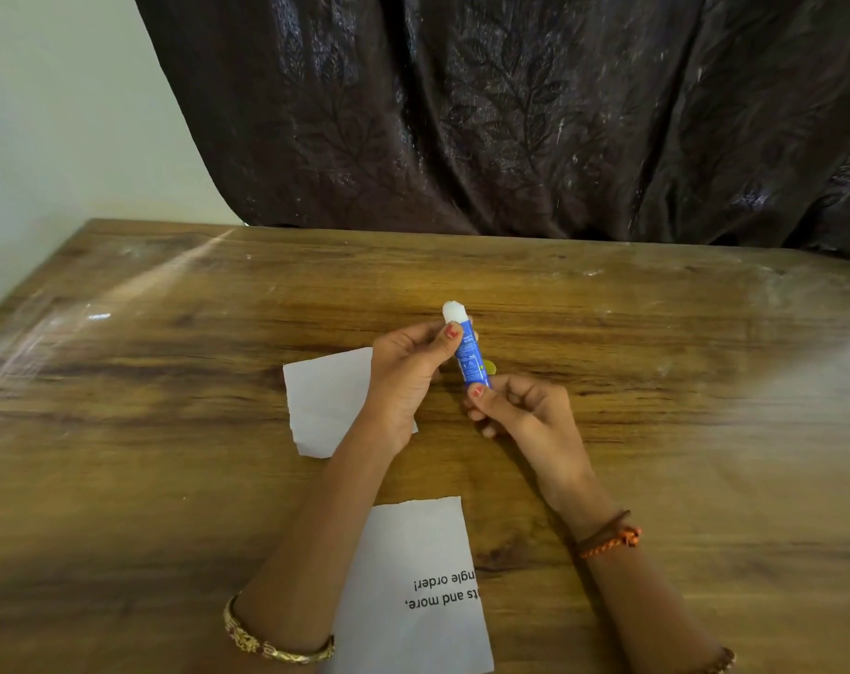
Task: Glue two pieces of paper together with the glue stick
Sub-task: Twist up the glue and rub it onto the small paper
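Printed sheet (413, 591) nearest the viewer: two partial lines, upside down from this view, reading "ngle order!" and "ts and more,". Blue glue stick (471, 357): label bears small white print, too fine to read.

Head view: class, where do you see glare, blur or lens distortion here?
Head view: pale glare streaks the wooden table at left; its right side smears into blur; table edges bow from the wide-angle lens; hands and glue stick stay sharp.

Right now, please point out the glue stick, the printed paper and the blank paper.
glue stick (471, 360), head view, blue barrel.
printed paper (413, 542), head view, unprinted upper part.
blank paper (328, 391), head view, visible middle.
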